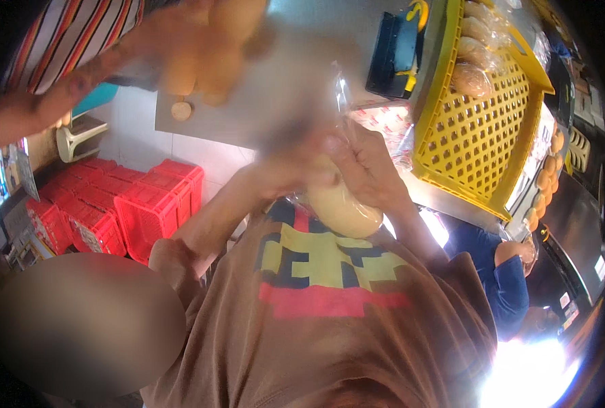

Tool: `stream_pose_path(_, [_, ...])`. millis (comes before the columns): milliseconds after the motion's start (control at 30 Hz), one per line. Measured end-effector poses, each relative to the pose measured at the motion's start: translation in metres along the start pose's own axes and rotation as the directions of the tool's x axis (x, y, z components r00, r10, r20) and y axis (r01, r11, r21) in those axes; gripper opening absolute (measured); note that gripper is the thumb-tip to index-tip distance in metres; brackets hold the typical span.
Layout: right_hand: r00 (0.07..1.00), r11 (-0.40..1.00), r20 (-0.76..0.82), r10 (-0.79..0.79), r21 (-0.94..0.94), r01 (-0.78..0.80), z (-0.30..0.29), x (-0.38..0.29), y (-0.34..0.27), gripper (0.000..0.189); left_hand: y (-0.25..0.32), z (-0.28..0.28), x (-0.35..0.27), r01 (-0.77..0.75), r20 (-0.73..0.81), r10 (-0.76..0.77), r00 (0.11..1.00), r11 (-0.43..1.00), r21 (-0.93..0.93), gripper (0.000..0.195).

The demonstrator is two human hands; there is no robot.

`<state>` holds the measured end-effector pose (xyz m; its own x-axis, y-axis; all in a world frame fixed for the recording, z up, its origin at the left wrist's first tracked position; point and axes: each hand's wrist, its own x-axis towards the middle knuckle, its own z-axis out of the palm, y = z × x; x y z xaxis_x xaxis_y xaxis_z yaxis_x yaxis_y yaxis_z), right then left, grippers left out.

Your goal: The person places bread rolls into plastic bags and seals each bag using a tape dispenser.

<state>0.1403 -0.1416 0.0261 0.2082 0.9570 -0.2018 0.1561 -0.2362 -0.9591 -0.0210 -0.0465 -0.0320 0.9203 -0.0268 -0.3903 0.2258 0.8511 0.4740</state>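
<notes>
In front of my chest, both hands are on a clear plastic bag [341,92] with pale, round bread buns [340,206] in its lower part. My right hand [366,168] grips the bag's upper part from the right side. My left hand [292,171] meets it from the left, at the gathered neck of the bag; its fingers are blurred. The bag's top stands up above my hands. Beyond them lies a grey metal table [210,125] with a small round bun [182,111] near its edge.
A co-worker's arm [78,84] reaches over the table at upper left with blurred buns. At right stands a yellow plastic crate [478,148] holding bagged buns [470,79], beside a black tape dispenser [394,56]. Red crates [154,204] stack on the floor. Another person [509,290] works at right.
</notes>
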Motion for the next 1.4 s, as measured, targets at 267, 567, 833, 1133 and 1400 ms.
stream_pose_path(267, [0.887, 0.853, -0.406, 0.22, 0.521, 0.027, -0.001, -0.015, 0.004, 0.042, 0.037, 0.023, 0.024, 0.077, -0.239, 0.024, 0.971, 0.91, 0.408, 0.039])
stream_pose_path(567, [0.947, 0.993, -0.317, -0.058, 0.083, 0.089, 0.009, -0.006, -0.01, 0.029, 0.084, 0.038, 0.007, -0.233, 0.175, 0.176, 0.969, 0.398, 0.887, 0.042])
stream_pose_path(833, [0.929, 0.862, -0.049, -0.366, -0.394, 0.318, 0.029, 0.036, -0.051, 0.038, 0.072, -0.021, -0.015, 0.169, -0.058, -0.26, 0.964, 0.425, 0.89, 0.041])
stream_pose_path(1133, [0.844, 0.739, -0.248, -0.475, -0.633, 0.23, 0.019, -0.013, 0.007, 0.091, 0.054, 0.0, 0.028, -0.252, -0.151, 0.254, 0.955, 0.967, 0.033, 0.045])
stream_pose_path(1400, [0.846, 0.742, -0.34, -0.41, -0.664, 0.092, 0.031, -0.026, -0.016, 0.082, 0.066, 0.001, 0.046, -0.318, -0.248, 0.284, 0.926, 0.942, -0.109, 0.056])
